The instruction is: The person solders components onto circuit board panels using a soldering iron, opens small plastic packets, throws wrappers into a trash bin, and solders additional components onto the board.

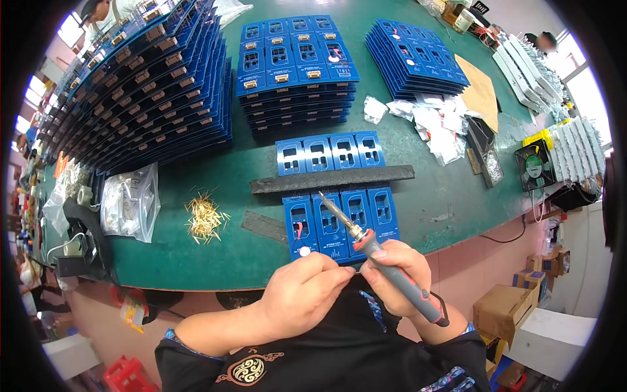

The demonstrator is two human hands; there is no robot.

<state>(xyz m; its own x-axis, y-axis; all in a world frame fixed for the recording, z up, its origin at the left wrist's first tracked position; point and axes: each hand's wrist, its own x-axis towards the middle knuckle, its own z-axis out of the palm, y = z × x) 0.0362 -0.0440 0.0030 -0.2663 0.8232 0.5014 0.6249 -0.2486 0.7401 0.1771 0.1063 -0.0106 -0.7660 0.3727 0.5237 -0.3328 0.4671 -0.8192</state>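
Observation:
My right hand [398, 277] is closed around a soldering iron [398, 276] with a grey and red handle, its metal tip pointing up and left over the work. My left hand [310, 291] is closed in a pinch beside it, with a thin, tiny thing at the fingertips, too small to name. Just beyond both hands lies a blue circuit board panel [356, 228], with a black bar [333, 179] resting across its middle. A pink-red mark and a white round spot show on the panel's left part.
Blue board stacks stand at the left [140, 98], middle [297, 65] and right [418, 59]. Gold pins [206, 219] lie in a pile beside a flat dark strip [264, 225]. White packets [441, 127], a plastic bag [130, 202] and a small fan [535, 163] surround the work.

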